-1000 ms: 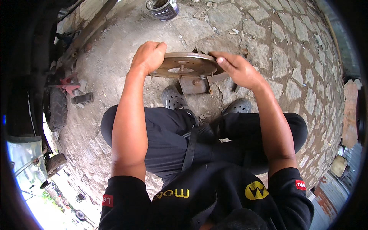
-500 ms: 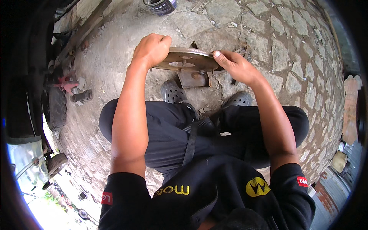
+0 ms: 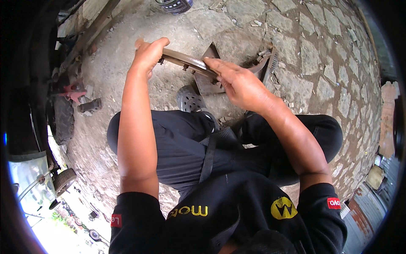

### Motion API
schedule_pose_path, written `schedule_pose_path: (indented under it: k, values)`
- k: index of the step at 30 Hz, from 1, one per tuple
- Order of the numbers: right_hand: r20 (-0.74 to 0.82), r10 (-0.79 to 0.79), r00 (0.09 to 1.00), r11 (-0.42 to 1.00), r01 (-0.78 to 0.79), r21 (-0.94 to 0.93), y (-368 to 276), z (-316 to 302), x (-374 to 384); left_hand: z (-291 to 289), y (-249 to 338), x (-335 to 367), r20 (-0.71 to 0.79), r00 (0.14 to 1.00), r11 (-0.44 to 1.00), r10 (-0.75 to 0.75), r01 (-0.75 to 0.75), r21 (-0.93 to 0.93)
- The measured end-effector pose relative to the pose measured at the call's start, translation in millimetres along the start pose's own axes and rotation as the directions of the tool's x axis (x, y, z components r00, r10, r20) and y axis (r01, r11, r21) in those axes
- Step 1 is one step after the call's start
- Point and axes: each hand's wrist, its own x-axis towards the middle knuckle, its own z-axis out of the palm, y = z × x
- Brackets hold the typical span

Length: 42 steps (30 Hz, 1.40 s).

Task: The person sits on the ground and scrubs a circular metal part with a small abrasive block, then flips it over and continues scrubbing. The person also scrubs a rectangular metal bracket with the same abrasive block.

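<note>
A round metal plate [image 3: 182,59] with short studs under it is held up in front of me, seen nearly edge-on and tilted down to the right. My left hand [image 3: 148,56] is closed around its left end. At the right end, my right hand [image 3: 243,84] has its fingers laid over the rim and its thumb lower down; the palm side is hidden. Below the plate, a rusty metal bracket [image 3: 206,86] rests on the ground, partly covered by the plate and my right hand.
Beside the bracket lies a wire brush [image 3: 270,65]. A dark can [image 3: 174,6] stands at the far edge. To the left are a red metal stand [image 3: 72,92] and a dark tube [image 3: 89,105]. My grey clog [image 3: 190,99] is close to the bracket on the stone-paved ground [image 3: 311,46].
Both hands and the plate have shifted left, and the plate has tipped down to the right. My right hand has turned over, its fingers now across the rim instead of the thumb.
</note>
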Motion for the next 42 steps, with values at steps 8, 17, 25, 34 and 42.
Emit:
schedule_pose_path:
  k: [8, 17, 25, 34, 42]
  values:
    - [-0.223, 0.15, 0.963, 0.987, -0.132, 0.092, 15.1, -40.6, 10.5, -16.7, -46.2, 27.8, 0.311, 0.94, 0.768, -0.141, 0.302, -0.564]
    - [-0.359, 0.187, 0.915, 0.981, -0.195, 0.015, 11.8, -66.7, 11.9, 7.6, -29.0, -15.1, 0.253, 0.922, 0.783, 0.292, -0.079, -0.617]
    - [-0.432, 0.356, 0.829, 0.935, -0.315, 0.165, 37.6, -47.3, 11.2, 23.8, -13.7, 2.5, 0.256, 0.875, 0.732, 0.41, -0.148, -0.666]
    - [-0.213, 0.252, 0.944, 0.767, -0.061, 0.638, -15.5, 38.8, 20.7, 28.3, -13.8, 12.1, 0.422, 0.853, 0.482, 0.306, 0.244, -0.842]
    - [-0.498, 0.517, 0.696, 0.704, -0.016, 0.71, -1.0, 15.0, 47.6, 28.8, -2.4, -26.5, 0.263, 0.858, 0.751, 0.44, -0.191, -0.633]
